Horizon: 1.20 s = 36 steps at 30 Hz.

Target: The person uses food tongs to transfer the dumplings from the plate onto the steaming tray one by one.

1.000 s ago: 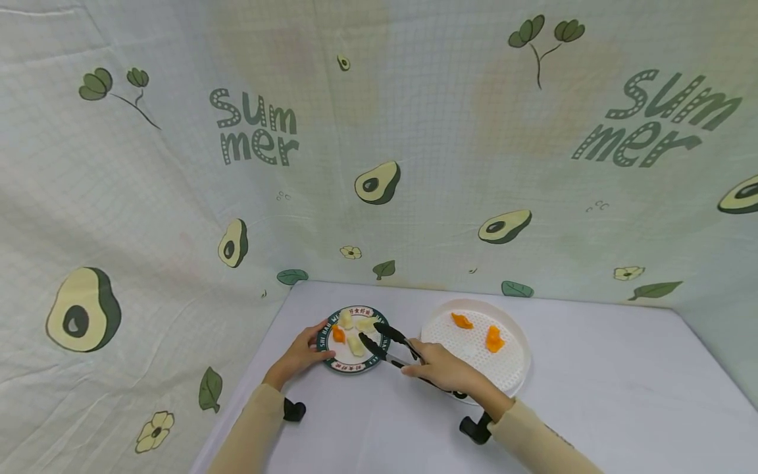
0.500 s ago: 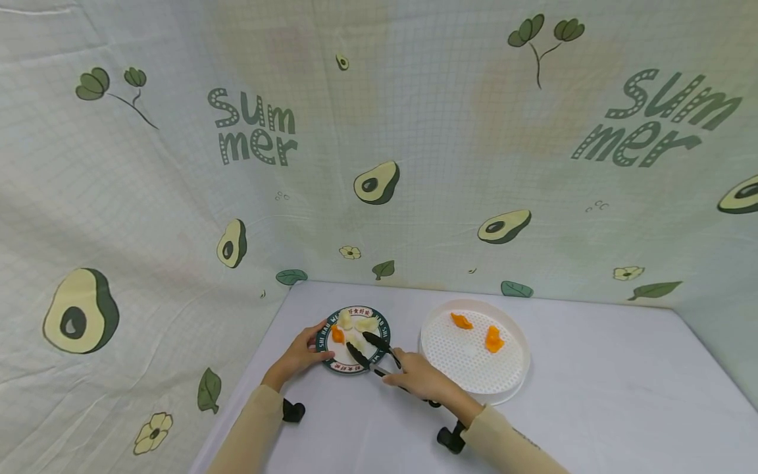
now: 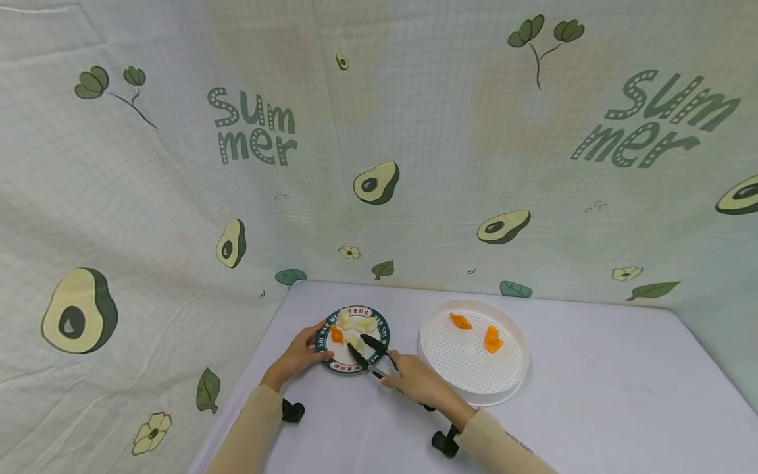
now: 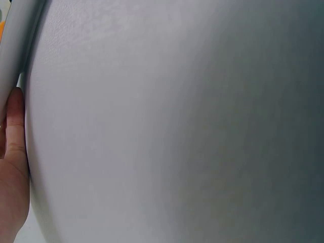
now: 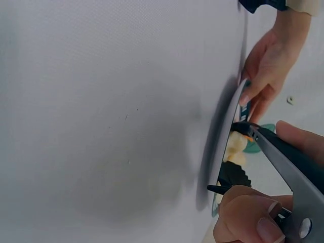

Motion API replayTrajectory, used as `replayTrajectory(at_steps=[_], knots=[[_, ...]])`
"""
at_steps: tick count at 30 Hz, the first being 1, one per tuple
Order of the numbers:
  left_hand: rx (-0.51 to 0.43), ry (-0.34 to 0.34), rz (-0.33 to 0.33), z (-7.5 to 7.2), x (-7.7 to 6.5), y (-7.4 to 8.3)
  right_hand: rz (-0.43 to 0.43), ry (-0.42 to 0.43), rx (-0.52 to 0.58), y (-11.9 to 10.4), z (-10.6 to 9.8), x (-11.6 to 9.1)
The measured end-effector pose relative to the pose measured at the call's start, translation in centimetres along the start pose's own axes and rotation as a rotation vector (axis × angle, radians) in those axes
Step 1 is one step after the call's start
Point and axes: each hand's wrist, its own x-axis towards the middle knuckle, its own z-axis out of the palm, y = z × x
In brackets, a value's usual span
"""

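Note:
My left hand (image 3: pixel 298 357) grips the left rim of a round plate (image 3: pixel 347 368) with a dark green lettered border; in the right wrist view the thumb lies over the rim. My right hand (image 3: pixel 419 380) holds black-tipped metal tongs (image 5: pixel 286 169). Their two tips are spread around a cream dumpling-like piece (image 3: pixel 354 342) at the front of the plate. Behind it lie further cream pieces (image 3: pixel 366 324) and an orange piece (image 3: pixel 337 334). In the left wrist view, only part of the left hand (image 4: pixel 14 167) shows, against the plate's edge.
A round white perforated tray (image 3: pixel 521 368) stands right of the plate, bearing two orange pieces (image 3: pixel 493 339) of the same sort. The white-covered table (image 3: pixel 610 388) extends right. A printed cloth (image 3: pixel 438 131) hangs behind and at the left.
The right hand and tongs have moved left and toward the front, and the tips now straddle the front cream piece. The left hand and plate stay nearly still.

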Motion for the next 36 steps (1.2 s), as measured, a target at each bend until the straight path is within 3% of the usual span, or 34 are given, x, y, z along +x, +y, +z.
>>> replayTrajectory(at_steps=[12,21,36], knots=[[0.0,-0.007,-0.003,0.1,-0.3,0.2,-0.001,-0.005,0.009,0.0,-0.1,-0.2],[0.009,-0.005,-0.003,0.0,-0.1,0.2,-0.064,0.015,0.018,-0.3,-0.9,-0.7],[0.018,0.0,-0.024,0.0,-0.1,0.3,-0.112,0.033,0.082,0.5,-4.2,-4.0]])
